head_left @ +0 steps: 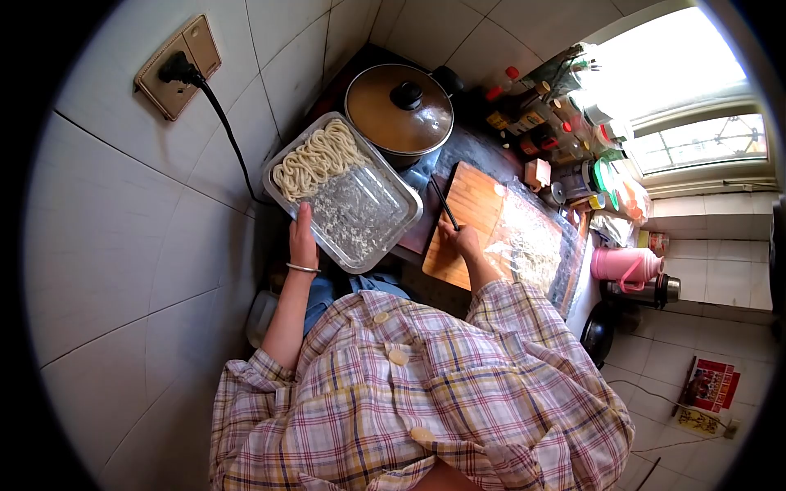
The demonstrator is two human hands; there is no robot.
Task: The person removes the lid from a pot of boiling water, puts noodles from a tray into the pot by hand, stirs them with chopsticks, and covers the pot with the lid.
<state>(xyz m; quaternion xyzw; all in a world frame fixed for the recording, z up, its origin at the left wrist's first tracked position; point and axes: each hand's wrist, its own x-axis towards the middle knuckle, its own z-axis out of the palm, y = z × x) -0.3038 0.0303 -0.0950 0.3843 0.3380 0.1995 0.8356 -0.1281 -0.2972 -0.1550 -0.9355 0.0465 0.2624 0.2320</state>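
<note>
My left hand (303,239) grips the near left edge of a clear rectangular tray (391,195), tilted beside the pot. Pale raw noodles (319,159) lie bunched at the tray's far left end, and loose flour dusts the rest of its bottom. In my right hand (463,240) are dark, slender chopsticks (444,200), pointing away from me; whether one or two I cannot tell. That hand is closed above a wooden cutting board (476,192). Just beyond the tray stands a pot (399,110) with its glass lid on.
A floury patch (532,241) covers the board's right side and the plastic sheet around it. Bottles (536,114) and jars crowd the counter's back, below the window. Farther right stands a pink thermos (626,264). A black cord (229,135) hangs from the wall socket (178,67).
</note>
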